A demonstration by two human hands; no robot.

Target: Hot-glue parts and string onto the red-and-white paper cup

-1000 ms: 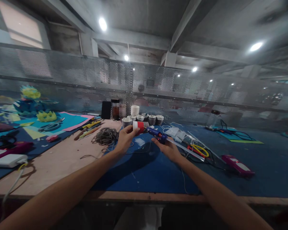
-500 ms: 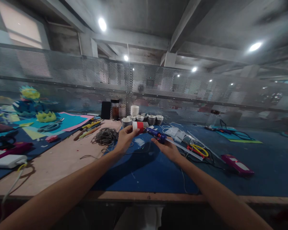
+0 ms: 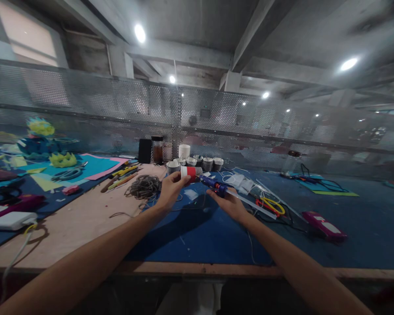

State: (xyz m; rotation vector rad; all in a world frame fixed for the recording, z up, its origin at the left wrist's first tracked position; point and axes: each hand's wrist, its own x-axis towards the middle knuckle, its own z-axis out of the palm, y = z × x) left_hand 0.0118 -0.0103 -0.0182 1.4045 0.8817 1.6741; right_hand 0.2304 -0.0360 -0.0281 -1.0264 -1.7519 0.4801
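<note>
My left hand (image 3: 172, 189) is closed around one end of a small paper cup (image 3: 189, 173), red and white with a greyish band at its far end. The cup lies sideways in the air above the blue mat. In my right hand (image 3: 231, 203) is a blue glue gun (image 3: 216, 185), its nozzle pointing left at the cup's side. Whether the tip touches the cup I cannot tell. A long clear glue stick (image 3: 252, 203) sticks out of the gun's back end. Most fingers of my right hand are hidden behind the gun.
Behind the cup stand several grey-wrapped cups (image 3: 208, 163) and a stack of white cups (image 3: 184, 151). A tangle of grey cord (image 3: 144, 187) lies left of my hand. To the right are yellow-handled scissors (image 3: 273, 205) and a purple power strip (image 3: 325, 226). A jar (image 3: 157, 151) stands behind.
</note>
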